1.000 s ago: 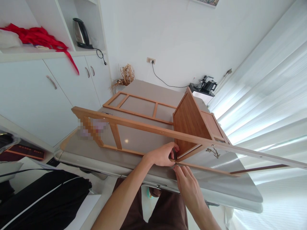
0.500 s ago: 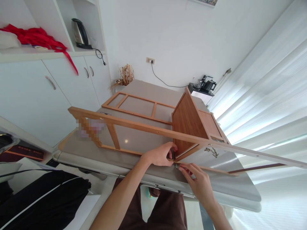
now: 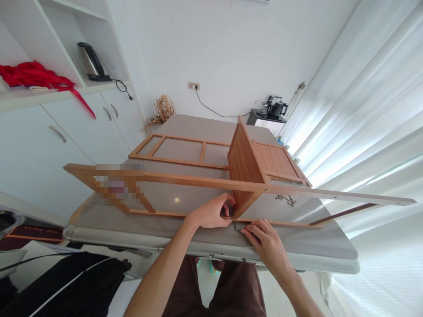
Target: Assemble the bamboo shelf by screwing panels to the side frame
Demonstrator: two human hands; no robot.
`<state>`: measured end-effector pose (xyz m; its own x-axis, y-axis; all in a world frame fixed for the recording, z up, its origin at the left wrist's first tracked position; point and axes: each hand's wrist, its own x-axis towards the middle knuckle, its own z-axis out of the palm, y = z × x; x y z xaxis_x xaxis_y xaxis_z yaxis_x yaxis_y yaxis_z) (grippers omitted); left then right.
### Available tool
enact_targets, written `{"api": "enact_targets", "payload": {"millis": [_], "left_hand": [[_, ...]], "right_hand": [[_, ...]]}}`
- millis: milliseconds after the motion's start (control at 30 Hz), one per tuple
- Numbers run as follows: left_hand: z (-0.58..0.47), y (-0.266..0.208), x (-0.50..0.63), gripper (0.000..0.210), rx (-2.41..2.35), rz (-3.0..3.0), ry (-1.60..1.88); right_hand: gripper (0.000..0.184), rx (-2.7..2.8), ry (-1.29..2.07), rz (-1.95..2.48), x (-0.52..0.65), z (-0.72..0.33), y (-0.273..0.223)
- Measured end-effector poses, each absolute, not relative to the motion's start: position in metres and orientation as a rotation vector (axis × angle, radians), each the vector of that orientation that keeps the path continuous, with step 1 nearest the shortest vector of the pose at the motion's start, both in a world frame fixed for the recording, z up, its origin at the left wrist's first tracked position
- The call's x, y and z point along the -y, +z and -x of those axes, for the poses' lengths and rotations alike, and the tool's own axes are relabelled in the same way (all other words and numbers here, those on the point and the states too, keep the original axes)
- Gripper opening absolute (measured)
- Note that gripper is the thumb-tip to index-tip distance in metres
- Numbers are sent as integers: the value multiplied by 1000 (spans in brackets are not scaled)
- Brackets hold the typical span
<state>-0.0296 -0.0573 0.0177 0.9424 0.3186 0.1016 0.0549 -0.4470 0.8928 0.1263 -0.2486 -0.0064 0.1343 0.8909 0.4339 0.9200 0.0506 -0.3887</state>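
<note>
On the near edge of the grey table [image 3: 211, 235] a wooden frame [image 3: 198, 180] stands on its long side, running from far left to far right across the view. Its lower rail rests on the tabletop, and a brown panel [image 3: 243, 163] stands upright against it near the middle. The left hand [image 3: 211, 213] is clenched around the lower rail just where the panel meets it, fingers curled over the wood and thumb underneath. The right hand [image 3: 266, 240] lies just right of it and nearer, fingertips pinched on a small metal key [image 3: 238, 226] that touches the rail from the near side; the key is bent, and its far end is hidden at the joint. Both hands are close together, almost touching.

A second frame [image 3: 178, 152] lies flat on the table beyond, and another brown panel [image 3: 276, 160] lies flat to the right of the upright one. Small screws [image 3: 286, 199] lie on the table right of the joint. A kettle [image 3: 89, 61] stands on a shelf at far left beside red cloth [image 3: 36, 77]. White curtains [image 3: 370, 110] fill the right side.
</note>
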Motion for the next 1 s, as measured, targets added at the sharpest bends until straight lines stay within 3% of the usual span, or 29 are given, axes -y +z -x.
{"api": "enact_targets", "payload": {"millis": [1000], "left_hand": [[30, 18, 57, 47, -290, -2024, 288]], "right_hand": [[14, 1658, 64, 1830, 255, -108, 14]]}}
